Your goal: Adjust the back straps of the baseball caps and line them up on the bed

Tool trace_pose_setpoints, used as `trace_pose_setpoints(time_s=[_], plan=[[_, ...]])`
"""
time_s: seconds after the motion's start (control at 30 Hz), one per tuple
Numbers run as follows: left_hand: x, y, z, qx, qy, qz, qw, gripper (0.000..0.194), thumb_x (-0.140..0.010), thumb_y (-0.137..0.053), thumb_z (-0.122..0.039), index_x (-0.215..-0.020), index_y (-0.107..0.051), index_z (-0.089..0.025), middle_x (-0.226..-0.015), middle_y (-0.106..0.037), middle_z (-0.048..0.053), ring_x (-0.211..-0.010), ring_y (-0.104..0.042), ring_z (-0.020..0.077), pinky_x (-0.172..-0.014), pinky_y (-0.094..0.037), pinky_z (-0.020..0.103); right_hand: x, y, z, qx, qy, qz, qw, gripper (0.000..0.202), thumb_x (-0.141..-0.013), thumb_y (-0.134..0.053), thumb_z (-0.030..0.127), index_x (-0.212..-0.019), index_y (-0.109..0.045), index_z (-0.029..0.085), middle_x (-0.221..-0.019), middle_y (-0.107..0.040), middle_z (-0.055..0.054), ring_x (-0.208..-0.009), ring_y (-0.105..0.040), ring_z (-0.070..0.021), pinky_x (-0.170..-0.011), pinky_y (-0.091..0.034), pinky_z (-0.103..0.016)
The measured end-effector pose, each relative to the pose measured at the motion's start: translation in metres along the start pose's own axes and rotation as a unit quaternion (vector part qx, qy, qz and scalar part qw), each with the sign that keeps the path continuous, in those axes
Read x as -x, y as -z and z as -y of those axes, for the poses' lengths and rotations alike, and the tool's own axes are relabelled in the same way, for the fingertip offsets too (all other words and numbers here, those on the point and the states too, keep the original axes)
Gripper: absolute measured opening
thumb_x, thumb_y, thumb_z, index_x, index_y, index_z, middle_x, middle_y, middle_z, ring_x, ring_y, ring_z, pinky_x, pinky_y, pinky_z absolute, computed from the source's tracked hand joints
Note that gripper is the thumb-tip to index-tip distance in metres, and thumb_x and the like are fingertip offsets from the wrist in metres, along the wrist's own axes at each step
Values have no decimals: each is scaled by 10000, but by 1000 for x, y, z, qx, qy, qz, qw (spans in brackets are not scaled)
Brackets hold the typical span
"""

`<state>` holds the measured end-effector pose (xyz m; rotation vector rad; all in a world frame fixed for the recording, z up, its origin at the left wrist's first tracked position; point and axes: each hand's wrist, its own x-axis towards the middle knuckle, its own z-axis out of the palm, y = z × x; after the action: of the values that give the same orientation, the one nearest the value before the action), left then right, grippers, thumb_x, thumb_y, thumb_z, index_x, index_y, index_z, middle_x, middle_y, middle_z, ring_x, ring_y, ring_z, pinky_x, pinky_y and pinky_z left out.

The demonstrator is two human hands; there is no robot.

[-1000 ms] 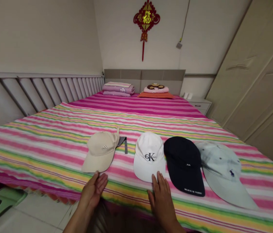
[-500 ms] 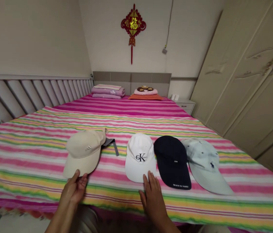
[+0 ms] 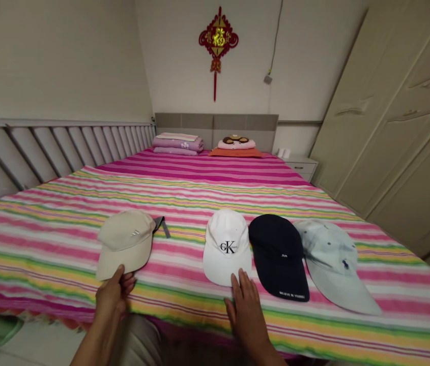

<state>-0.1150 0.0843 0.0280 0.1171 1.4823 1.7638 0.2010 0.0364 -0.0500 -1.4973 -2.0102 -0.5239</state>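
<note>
Left hand (image 3: 116, 291): thumb over, fingers under the brim of the beige cloth baseball cap (image 3: 126, 244), at the left of the row on the striped bedspread (image 3: 184, 290). Right hand (image 3: 246, 311): fingers slightly spread, tips at the brim of the white "CK" cloth cap (image 3: 227, 246); dark navy cap (image 3: 279, 254) just beside it, then pale blue-grey cap (image 3: 339, 262).

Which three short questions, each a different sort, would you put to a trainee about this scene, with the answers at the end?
1. True or false: the dark baseball cap lies between the white baseball cap and the pale blue baseball cap.

2. Which cap's brim is the left hand holding?
A) the white baseball cap
B) the beige baseball cap
C) the dark baseball cap

3. Fill in the number: ___ baseball caps are in view.

Key: 1. True; 2. B; 3. four
</note>
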Motion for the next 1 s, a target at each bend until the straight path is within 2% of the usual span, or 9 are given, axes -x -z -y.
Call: trace_pose_setpoints(time_s=[0.23, 0.33, 0.47, 0.53, 0.57, 0.7, 0.77, 0.87, 1.0], plan=[[18, -15, -11, 72, -32, 58, 995, 98, -765, -511, -72, -692, -536, -133, -508, -613, -16, -466, -612, 108, -451, -489, 172, 1, -2, -1, -43, -3, -4, 999, 502, -826, -432, 288, -1280, -323, 101, -1324, -374, -223, -1247, -292, -315, -931, -353, -494], [34, -19, -5, 111, -17, 135, 984, 101, -750, -515, -63, -710, -561, -144, -569, -643, -1, -530, -632, 123, -515, -507, 200, 3, -3, -1, -59, -8, -4, 998, 504, -811, -456, 272, -1269, -349, 92, -1317, -378, -238, -1230, -315, -337, -918, -363, -516], [63, -16, 26, 147, 53, 280, 947, 143, -652, -641, -90, -778, -598, -144, -670, -684, 45, -597, -640, 166, -600, -526, 263, -5, 8, -4, -185, -71, 15, 980, 433, -811, -456, 301, -1197, -457, 106, -1270, -445, -234, -1180, -396, -341, -910, -363, -542], [78, -10, 49, 127, 94, 335, 929, 231, -604, -701, -136, -815, -610, -160, -738, -689, 49, -623, -634, 176, -603, -519, 278, -19, 25, -4, -317, -145, 40, 936, 413, -815, -450, 373, -1141, -511, 126, -1193, -525, -218, -1119, -472, -320, -906, -375, -527], [85, -7, 61, 109, 114, 362, 919, 242, -593, -716, -163, -812, -615, -169, -766, -687, 50, -629, -628, 174, -597, -512, 276, -28, 37, -3, -398, -183, 58, 897, 427, -812, -446, 422, -1129, -519, 144, -1166, -551, -203, -1099, -496, -304, -906, -384, -508], [107, 7, 110, 43, 185, 455, 870, 182, -567, -735, -271, -692, -616, -212, -727, -663, 39, -722, -617, 188, -636, -488, 274, -58, 87, 5, -721, -208, 93, 655, 669, -681, -480, 652, -1171, -492, 197, -1143, -585, -146, -1073, -522, -282, -883, -420, -440], [115, 12, 130, 26, 208, 473, 856, 221, -530, -752, -309, -673, -618, -208, -676, -647, 44, -729, -614, 209, -630, -477, 287, -64, 104, 9, -781, -250, 83, 567, 641, -680, -495, 642, -1148, -521, 205, -1104, -613, -125, -1053, -538, -271, -879, -425, -418], [122, 19, 147, 8, 241, 509, 826, 297, -518, -743, -400, -706, -638, -196, -666, -640, 59, -759, -611, 241, -621, -455, 308, -61, 115, 12, -806, -308, 47, 503, 576, -678, -567, 559, -1129, -543, 201, -1055, -640, -116, -1017, -560, -272, -863, -439, -416], [122, 26, 150, -12, 258, 546, 797, 303, -543, -720, -426, -733, -663, -197, -706, -657, 82, -800, -606, 261, -612, -438, 307, -56, 116, 10, -799, -339, 30, 496, 532, -679, -599, 489, -1109, -561, 180, -1029, -651, -133, -997, -570, -293, -868, -433, -460]])
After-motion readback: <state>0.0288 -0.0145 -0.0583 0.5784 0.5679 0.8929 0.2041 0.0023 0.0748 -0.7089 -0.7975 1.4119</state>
